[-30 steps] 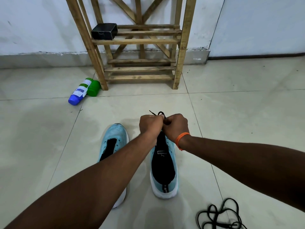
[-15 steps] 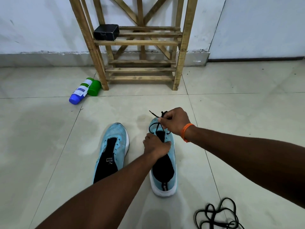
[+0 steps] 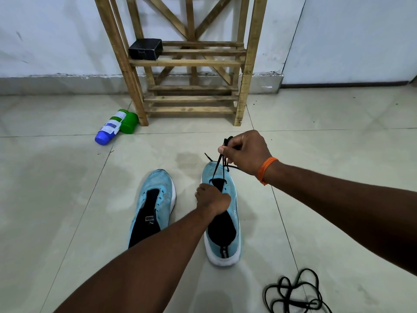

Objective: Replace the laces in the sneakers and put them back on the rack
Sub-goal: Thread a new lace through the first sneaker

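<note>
I get soft, even, fairly dim light; the glossy floor [image 3: 67, 199] shows dull sheen and only faint shadows. The wide lens tilts the rack [image 3: 187, 63] posts, and everything looks sharp.

Both sneakers [image 3: 155, 186] are showing sky blue, with white soles and black linings. The lace [image 3: 217, 169] is looking black, the wristband [image 3: 266, 170] is glowing orange, the rack [image 3: 248, 64] pale tan.

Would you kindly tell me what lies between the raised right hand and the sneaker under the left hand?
In the head view, black lace strands stretch from the right hand down to the sneaker; nothing else.
</note>
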